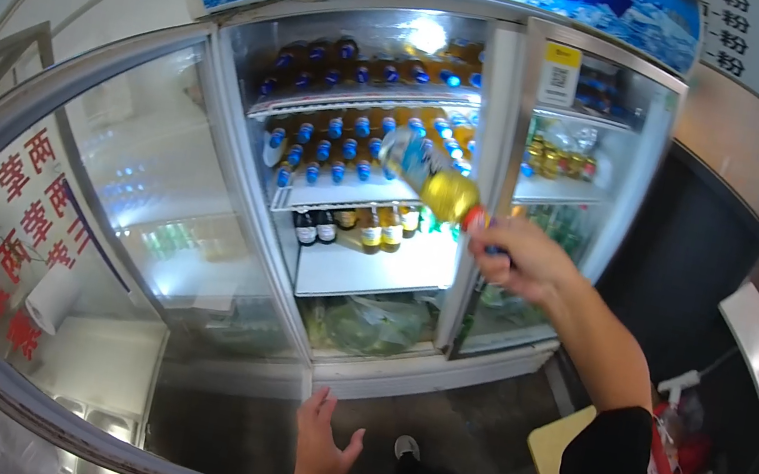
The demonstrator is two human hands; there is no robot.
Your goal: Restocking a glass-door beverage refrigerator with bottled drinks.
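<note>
My right hand (pixel 520 258) grips a bottle (pixel 451 195) by its neck end, beside a red part. The bottle is tilted with its base up and to the left; it looks clear near the base and yellow towards the neck, and is slightly blurred. A small dark blue piece shows at my fingers, too hidden to identify. Behind the bottle stands a display refrigerator (pixel 495 120), its left glass door (pixel 143 195) swung out towards me. Blue-capped bottles (pixel 322 149) fill its upper shelves. Low down, near that door's edge, my left hand (pixel 322 444) is empty, fingers apart.
Several labelled bottles (pixel 385 229) stand on the lower white shelf (pixel 373 274). Beneath it lies a plastic bag (pixel 372 323) of something green. The right glass door (pixel 585 174) bears a printed code. A wooden tabletop (pixel 556 447) with assorted items is at my right; metal trays (pixel 103 443) are lower left.
</note>
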